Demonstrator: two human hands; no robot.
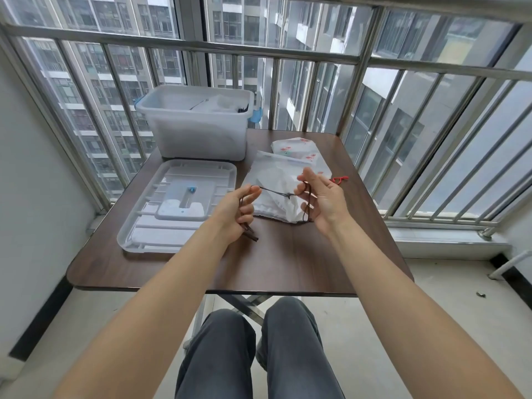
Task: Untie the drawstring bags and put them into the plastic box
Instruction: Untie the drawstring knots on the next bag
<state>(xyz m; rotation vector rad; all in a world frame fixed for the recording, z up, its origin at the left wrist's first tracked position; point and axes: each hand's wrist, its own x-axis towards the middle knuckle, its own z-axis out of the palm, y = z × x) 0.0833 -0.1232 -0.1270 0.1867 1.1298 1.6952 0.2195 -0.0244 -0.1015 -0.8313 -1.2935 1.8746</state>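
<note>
A white translucent drawstring bag (276,191) lies on the brown table (288,254), right of centre. Its dark drawstring (277,193) runs taut between my hands, with a knot near my right fingers. My left hand (239,213) pinches one end of the string, and loose string hangs down from its palm. My right hand (322,197) pinches the string by the knot, a loop hanging below it. A second bag (296,151) with a red flower print and a red string (339,180) lies behind. The clear plastic box (195,131) stands at the table's back left, with bags inside.
The box's clear lid (178,205) lies upside down in front of the box, left of my left hand. A metal railing (288,53) and windows close off the back and right. My knees show under the table's near edge.
</note>
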